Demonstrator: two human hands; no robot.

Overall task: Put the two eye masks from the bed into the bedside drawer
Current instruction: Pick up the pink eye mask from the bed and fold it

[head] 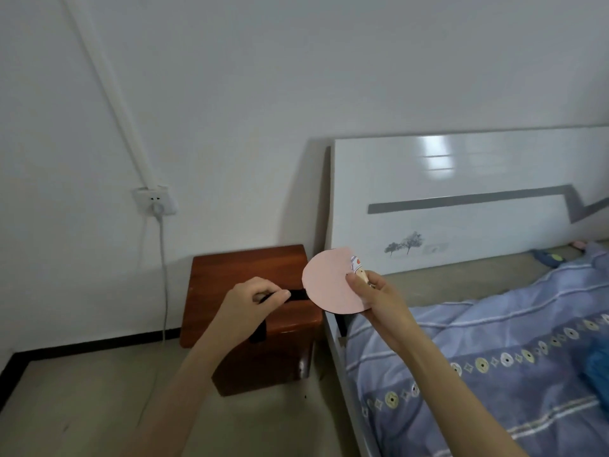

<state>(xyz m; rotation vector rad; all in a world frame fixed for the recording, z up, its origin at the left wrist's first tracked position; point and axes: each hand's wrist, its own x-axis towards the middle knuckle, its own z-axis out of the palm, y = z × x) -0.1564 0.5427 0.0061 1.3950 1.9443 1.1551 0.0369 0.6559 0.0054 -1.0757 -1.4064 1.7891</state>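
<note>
Held in the air between both hands, above the gap between bed and nightstand: a soft pink fabric eye mask (331, 285) with a black backing and a small cartoon print at its right edge. Right hand (379, 296) pinched closed on that printed edge, thumb across the pink face. Left hand (252, 300) closed on the mask's black elastic strap (296, 295), drawn taut toward the mask, a loose length of strap hanging below the wrist.

Just beneath and behind the left hand: a reddish-brown wooden bedside cabinet (250, 324), bare tabletop, drawer front not clearly visible from this angle, so open or shut cannot be told. To the right: the bed with a blue patterned quilt (494, 341) and a glossy white headboard (461, 199). Near the headboard, a small dark blue object (548, 258), possibly the second eye mask, too blurred to confirm.

Likely handling: very light, limp, prone to folding and flopping; nothing fragile, little slip on cloth. Stretchy strap liable to snag on a drawer edge, so best gathered against the padded body, with the hold taken on the mask's rim rather than the strap alone.
</note>
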